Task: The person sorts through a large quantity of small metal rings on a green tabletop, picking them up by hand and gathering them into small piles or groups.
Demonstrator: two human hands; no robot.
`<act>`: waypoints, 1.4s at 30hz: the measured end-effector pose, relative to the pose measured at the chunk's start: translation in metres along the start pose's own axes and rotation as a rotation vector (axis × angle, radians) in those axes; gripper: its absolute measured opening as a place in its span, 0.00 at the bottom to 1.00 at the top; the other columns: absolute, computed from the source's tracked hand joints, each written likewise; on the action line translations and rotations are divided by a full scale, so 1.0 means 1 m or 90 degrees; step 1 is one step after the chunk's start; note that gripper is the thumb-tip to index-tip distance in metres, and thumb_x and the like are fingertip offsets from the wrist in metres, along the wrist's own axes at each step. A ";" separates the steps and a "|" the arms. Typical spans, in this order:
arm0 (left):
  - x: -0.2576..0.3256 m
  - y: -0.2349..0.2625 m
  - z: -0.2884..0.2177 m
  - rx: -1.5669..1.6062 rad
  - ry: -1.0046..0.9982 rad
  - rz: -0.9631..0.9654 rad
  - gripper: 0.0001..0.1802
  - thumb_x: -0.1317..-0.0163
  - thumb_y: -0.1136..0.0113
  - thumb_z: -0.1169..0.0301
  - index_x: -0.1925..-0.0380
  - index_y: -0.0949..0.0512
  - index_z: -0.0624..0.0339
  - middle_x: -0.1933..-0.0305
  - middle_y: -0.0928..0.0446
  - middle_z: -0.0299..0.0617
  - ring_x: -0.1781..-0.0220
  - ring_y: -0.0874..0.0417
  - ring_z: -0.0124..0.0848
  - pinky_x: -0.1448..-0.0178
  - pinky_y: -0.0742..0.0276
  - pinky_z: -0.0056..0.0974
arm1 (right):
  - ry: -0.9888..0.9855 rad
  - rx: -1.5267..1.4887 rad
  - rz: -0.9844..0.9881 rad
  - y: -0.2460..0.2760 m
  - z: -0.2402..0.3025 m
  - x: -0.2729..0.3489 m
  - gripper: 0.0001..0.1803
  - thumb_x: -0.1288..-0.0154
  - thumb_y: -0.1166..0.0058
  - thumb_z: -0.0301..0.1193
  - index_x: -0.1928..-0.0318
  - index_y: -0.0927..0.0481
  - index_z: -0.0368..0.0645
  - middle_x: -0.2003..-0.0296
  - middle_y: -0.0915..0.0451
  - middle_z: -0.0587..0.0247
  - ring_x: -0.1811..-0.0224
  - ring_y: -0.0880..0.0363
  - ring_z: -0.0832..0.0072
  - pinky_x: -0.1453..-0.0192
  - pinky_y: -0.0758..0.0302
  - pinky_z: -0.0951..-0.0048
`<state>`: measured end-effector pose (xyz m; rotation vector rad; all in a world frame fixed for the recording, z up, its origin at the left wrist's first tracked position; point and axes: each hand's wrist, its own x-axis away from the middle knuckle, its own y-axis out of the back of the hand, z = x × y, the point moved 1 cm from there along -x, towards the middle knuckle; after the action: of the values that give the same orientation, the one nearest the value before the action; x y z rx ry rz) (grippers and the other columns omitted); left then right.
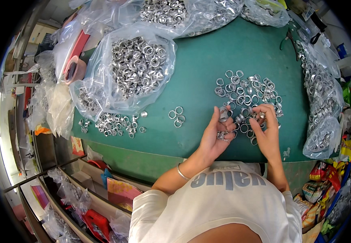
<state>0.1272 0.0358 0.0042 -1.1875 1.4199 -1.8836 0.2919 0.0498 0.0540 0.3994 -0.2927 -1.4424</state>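
Silvery metal rings (246,90) lie in a loose pile on the green tabletop (201,65), just beyond my hands. My left hand (211,142) is turned palm up, fingers curled around several metal rings (223,135); a wider ring (223,116) sits between its thumb and fingers. Over the near right part of the pile, my right hand (270,135) bends its thumb and fingers around a small metal ring (262,115). Some rings beneath the fingers are partly hidden. A small cluster of rings (178,118) lies left of my left hand.
An open clear bag (169,67) full of rings stands at left, with more loose rings (114,124) before it. Filled bags (212,16) line the back; another bag (325,97) lies along the right edge. Pliers (291,42) rest at far right. A pink cup (75,69) is at left.
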 end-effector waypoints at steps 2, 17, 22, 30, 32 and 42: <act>0.003 -0.001 -0.002 -0.129 0.057 -0.016 0.22 0.33 0.54 0.52 0.54 0.30 0.60 0.72 0.29 0.35 0.70 0.27 0.22 0.77 0.35 0.23 | -0.012 -0.053 -0.002 0.003 -0.004 -0.001 0.18 0.48 0.42 0.25 0.54 0.27 0.42 0.61 0.32 0.65 0.65 0.33 0.77 0.64 0.37 0.80; 0.012 -0.019 0.008 -0.556 0.143 -0.001 0.22 0.34 0.50 0.57 0.57 0.24 0.68 0.63 0.21 0.44 0.79 0.35 0.19 0.79 0.41 0.23 | -0.397 -0.717 0.093 -0.017 -0.031 0.013 0.14 0.30 0.58 0.39 0.64 0.27 0.41 0.70 0.30 0.64 0.73 0.31 0.81 0.74 0.34 0.82; 0.014 -0.028 0.002 -0.721 0.015 -0.043 0.15 0.35 0.49 0.68 0.53 0.25 0.65 0.66 0.20 0.40 0.78 0.33 0.18 0.76 0.37 0.23 | -0.367 -1.093 0.207 -0.011 -0.041 0.005 0.16 0.29 0.62 0.40 0.56 0.29 0.41 0.71 0.29 0.65 0.73 0.30 0.79 0.79 0.35 0.81; 0.014 -0.024 -0.018 -0.877 -0.163 -0.128 0.13 0.37 0.47 0.72 0.53 0.25 0.63 0.71 0.22 0.36 0.77 0.32 0.16 0.75 0.36 0.22 | -0.250 -0.574 0.017 0.022 -0.034 0.000 0.18 0.33 0.56 0.25 0.43 0.35 0.40 0.58 0.28 0.60 0.59 0.26 0.74 0.55 0.28 0.74; 0.014 -0.024 -0.014 -0.879 -0.156 -0.131 0.13 0.38 0.46 0.72 0.54 0.24 0.62 0.72 0.22 0.35 0.77 0.31 0.16 0.74 0.36 0.23 | -0.166 -0.444 -0.044 0.020 -0.037 0.001 0.19 0.33 0.56 0.23 0.42 0.36 0.39 0.57 0.28 0.60 0.58 0.27 0.75 0.52 0.28 0.74; 0.016 -0.018 -0.011 -0.933 -0.166 -0.124 0.13 0.37 0.46 0.71 0.53 0.25 0.62 0.71 0.22 0.34 0.79 0.33 0.16 0.75 0.37 0.22 | -0.057 -0.072 -0.207 0.035 -0.033 -0.009 0.16 0.34 0.55 0.24 0.46 0.32 0.35 0.63 0.22 0.62 0.59 0.26 0.79 0.49 0.32 0.78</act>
<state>0.1119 0.0342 0.0260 -2.0657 2.6124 -0.4349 0.3364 0.0645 0.0396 0.2997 -0.2233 -1.7901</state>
